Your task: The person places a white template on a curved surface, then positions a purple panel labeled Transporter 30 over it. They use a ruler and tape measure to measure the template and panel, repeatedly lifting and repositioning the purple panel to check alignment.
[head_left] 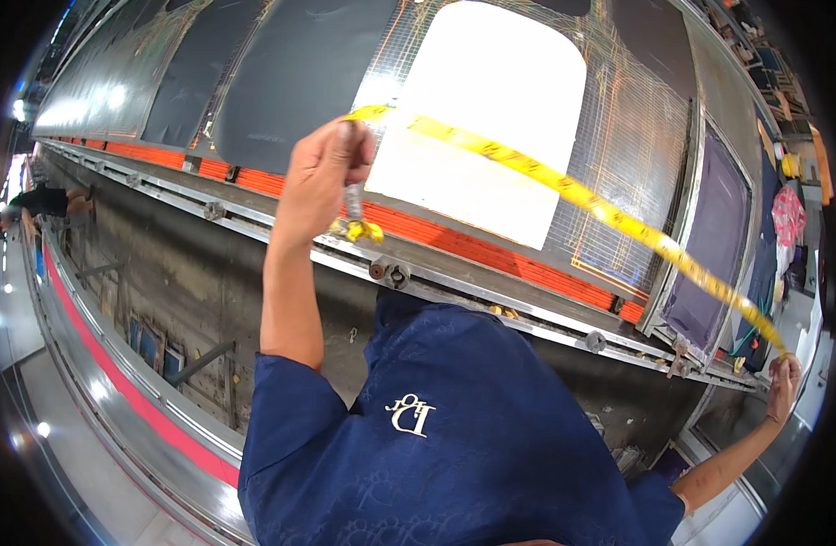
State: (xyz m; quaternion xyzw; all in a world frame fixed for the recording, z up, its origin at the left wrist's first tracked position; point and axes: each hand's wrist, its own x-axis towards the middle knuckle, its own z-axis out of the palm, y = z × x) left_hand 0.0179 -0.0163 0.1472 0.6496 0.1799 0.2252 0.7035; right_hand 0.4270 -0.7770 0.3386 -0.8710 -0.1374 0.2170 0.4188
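Note:
A yellow measuring tape (618,218) is stretched between my hands, running slantwise above the worktable. My left hand (322,177) is closed on the tape's left end, raised over the table's front edge. Far off to the right, my right hand (783,389) pinches the other end, arm held out. Below the tape lies a white sheet (500,100) with a rounded far edge, flat on the table. Just under my left hand, a yellow-and-grey metal fitting (356,227) sits on the rail.
Dark sheets (304,73) lie left of the white one. A framed purple screen (709,237) stands at the right. Along the table's front run an orange strip (454,237) and a metal rail (491,296) with knobs. Another person (50,202) is at the far left, near a red-striped table (136,396).

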